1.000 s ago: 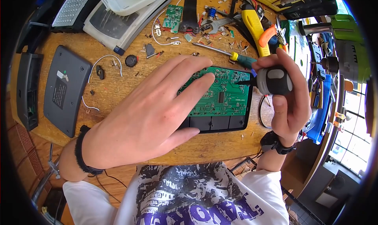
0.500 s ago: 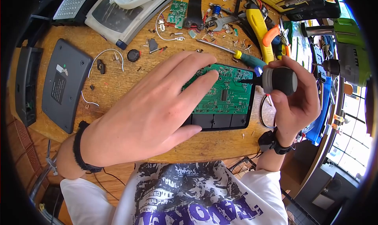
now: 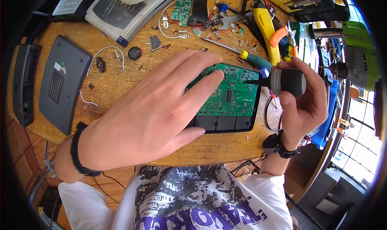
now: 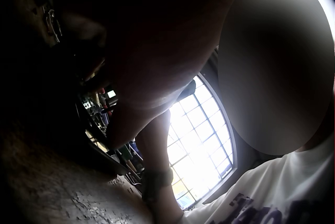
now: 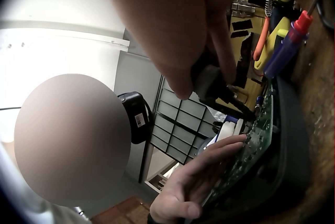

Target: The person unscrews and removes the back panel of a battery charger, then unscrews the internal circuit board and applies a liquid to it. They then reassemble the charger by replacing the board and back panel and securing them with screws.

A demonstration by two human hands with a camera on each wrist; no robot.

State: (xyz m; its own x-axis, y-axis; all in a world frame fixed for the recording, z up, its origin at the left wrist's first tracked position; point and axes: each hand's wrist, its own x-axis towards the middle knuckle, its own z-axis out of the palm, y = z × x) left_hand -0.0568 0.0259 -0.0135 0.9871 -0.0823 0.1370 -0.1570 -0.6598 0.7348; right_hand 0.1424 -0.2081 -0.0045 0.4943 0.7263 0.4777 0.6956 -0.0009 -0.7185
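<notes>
A green circuit board (image 3: pixel 236 93) lies in a black plastic housing (image 3: pixel 231 125) on the wooden bench. My left hand (image 3: pixel 157 105) spreads over the housing's left part, its fairly straight fingers resting on the board and hiding that side. In my right hand (image 3: pixel 308 97) is a stubby screwdriver (image 3: pixel 288 83) with a grey and black handle, held between thumb and fingers. Its dark shaft slants left, with the tip right at the board's upper right area. The right wrist view shows the screwdriver (image 5: pixel 209 82) over the board (image 5: pixel 259 135), near the left fingertips.
A green-handled screwdriver (image 3: pixel 258 62), a yellow tool (image 3: pixel 266 32) and orange-handled pliers (image 3: pixel 278 36) lie beyond the housing. A dark grey cover (image 3: pixel 62 85) lies at left. Loose screws, wires and a small circuit board (image 3: pixel 182 10) are scattered at the back.
The screwdriver's handle has turned in my right hand, which has shifted slightly right, its tip staying at the same area of the board. My left hand keeps its place on the board.
</notes>
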